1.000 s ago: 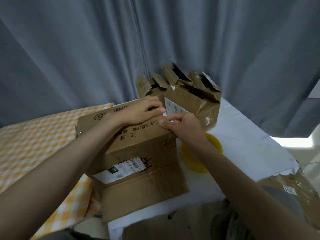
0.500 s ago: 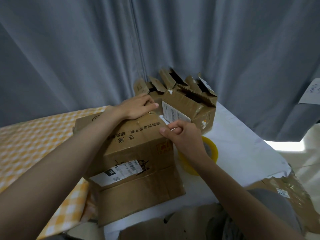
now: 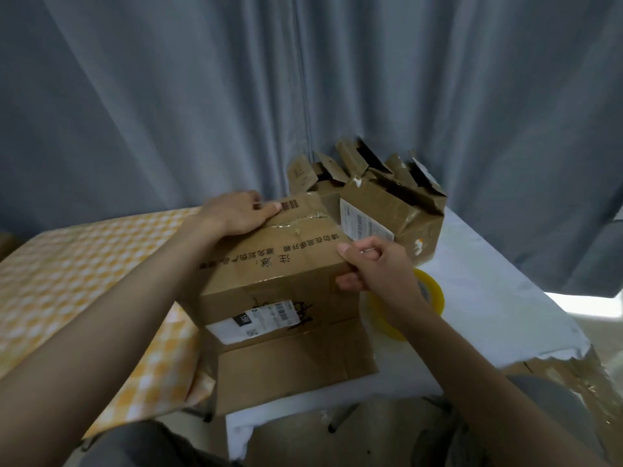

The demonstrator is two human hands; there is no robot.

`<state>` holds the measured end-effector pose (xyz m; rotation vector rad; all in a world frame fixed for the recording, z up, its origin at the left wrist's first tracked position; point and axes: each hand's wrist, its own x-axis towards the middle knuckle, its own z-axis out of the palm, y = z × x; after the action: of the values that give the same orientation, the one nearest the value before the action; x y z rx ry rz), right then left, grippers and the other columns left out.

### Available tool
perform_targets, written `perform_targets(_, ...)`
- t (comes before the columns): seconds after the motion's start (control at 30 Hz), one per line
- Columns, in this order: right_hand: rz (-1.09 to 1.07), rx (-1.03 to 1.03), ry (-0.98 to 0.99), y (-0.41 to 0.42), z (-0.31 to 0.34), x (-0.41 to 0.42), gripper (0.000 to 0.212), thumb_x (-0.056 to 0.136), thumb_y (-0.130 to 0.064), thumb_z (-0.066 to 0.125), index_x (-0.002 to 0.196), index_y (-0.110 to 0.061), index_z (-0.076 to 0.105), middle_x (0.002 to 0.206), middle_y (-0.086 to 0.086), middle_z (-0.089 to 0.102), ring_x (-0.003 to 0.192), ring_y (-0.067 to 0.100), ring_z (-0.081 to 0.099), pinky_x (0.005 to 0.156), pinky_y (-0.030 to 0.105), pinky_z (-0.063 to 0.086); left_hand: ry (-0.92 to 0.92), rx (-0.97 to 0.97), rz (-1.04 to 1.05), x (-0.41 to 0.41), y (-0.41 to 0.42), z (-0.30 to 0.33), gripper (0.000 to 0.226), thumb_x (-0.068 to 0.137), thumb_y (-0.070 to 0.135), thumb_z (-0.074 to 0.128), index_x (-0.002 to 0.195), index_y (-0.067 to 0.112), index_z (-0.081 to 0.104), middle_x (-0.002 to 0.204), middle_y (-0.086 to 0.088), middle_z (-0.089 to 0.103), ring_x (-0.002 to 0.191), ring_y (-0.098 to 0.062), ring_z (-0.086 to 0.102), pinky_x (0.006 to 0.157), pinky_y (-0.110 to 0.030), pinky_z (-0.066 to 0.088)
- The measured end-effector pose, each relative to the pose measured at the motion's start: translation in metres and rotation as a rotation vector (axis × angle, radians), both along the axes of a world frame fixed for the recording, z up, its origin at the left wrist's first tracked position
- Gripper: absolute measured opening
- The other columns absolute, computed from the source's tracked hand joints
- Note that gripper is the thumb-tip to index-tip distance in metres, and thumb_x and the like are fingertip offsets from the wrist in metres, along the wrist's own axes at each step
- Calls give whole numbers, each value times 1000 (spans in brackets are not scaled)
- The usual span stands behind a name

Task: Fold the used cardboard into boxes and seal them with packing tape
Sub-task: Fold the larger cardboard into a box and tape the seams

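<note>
A large brown cardboard box (image 3: 279,291) printed with black Chinese characters sits at the middle of the scene, straddling the join between a white-covered table (image 3: 488,291) on the right and a surface under a yellow-and-white checked cloth (image 3: 77,264) on the left. Its top flaps are folded down, and a lower flap hangs out toward the person below a white shipping label (image 3: 259,320).

The left hand (image 3: 236,215) lies flat on the far top flap, fingers straight and pressing the cardboard down beside a printed barcode, gripping nothing. The right hand (image 3: 374,264) is at the box's right top corner, thumb on the top face and fingers curled round the edge onto the side, so it is grasping the box (whether it also pinches a strip of tape cannot be told).

Just behind that wrist a yellow roll of packing tape (image 3: 428,298) lies on the white table, partly hidden by the forearm. Further back, touching the large box's far right corner, stand smaller brown cardboard boxes (image 3: 387,210) with their flaps sticking up, one bearing a white label. Grey-blue curtains (image 3: 303,79) hang behind everything. More crumpled cardboard (image 3: 580,389) shows at the lower right.
</note>
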<state>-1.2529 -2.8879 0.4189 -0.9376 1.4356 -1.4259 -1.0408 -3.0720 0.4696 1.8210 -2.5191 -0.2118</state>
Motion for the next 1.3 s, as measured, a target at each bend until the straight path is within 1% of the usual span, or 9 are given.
perform_targets(0.17,-19,-16,-50,-6,20,15,18,90,-19,73,95,-4,66,88,13,73,55,15,71,50,20,56,194,-36,-7,37,19,14,61,94,68,41,124,20,64,120,-7,66,109,-27,60,93,-40,48)
perform_targets(0.47,-136,-14,-67,-86,60,20,10,90,-15,72,90,-5,71,81,9,70,41,9,58,47,17,50,247,58,130,85,30,47,80,86,81,41,142,25,54,144,0,55,124,-21,53,97,-31,36)
perform_targets(0.6,-77,31,51,-108,53,19,30,90,-7,66,120,-8,63,115,12,69,91,22,72,86,36,60,356,136,137,91,47,39,70,85,76,52,124,20,67,126,0,66,114,-19,63,106,-37,45)
perform_targets(0.73,102,130,163,-68,29,41,27,87,-27,73,107,-17,59,102,2,69,92,19,69,72,32,61,462,231,84,99,70,24,49,81,73,61,114,38,69,109,21,71,101,1,67,89,-22,50)
perform_targets(0.83,180,100,136,-38,13,60,46,88,-35,73,123,-19,47,106,-5,62,87,10,65,58,27,60,527,214,78,100,81,17,70,73,77,65,133,41,57,118,28,61,107,5,60,81,-15,44)
perform_targets(1.0,124,-36,195,-54,30,53,34,97,-27,61,128,-17,57,110,-8,68,88,8,67,75,36,61,589,163,114,91,96,27,78,50,89,71,116,51,57,87,39,59,80,18,56,67,-9,39)
perform_targets(1.1,174,-56,224,-65,37,36,15,100,-24,56,107,-32,66,104,-7,72,94,10,69,72,26,54,570,80,104,75,104,23,62,52,89,70,98,48,60,98,29,66,93,6,62,71,-16,48)
perform_targets(1.2,261,50,280,-65,19,23,14,101,-24,55,101,-31,67,112,-2,72,99,12,67,86,31,55,463,48,94,58,108,3,83,58,85,68,127,40,54,121,8,58,113,-15,56,95,-36,50)
perform_targets(1.3,297,93,300,-56,0,15,26,101,-34,54,123,-26,65,119,2,70,110,24,65,97,41,52,425,20,131,56,108,-7,99,59,86,66,140,32,47,123,3,48,117,-19,50,97,-40,49)
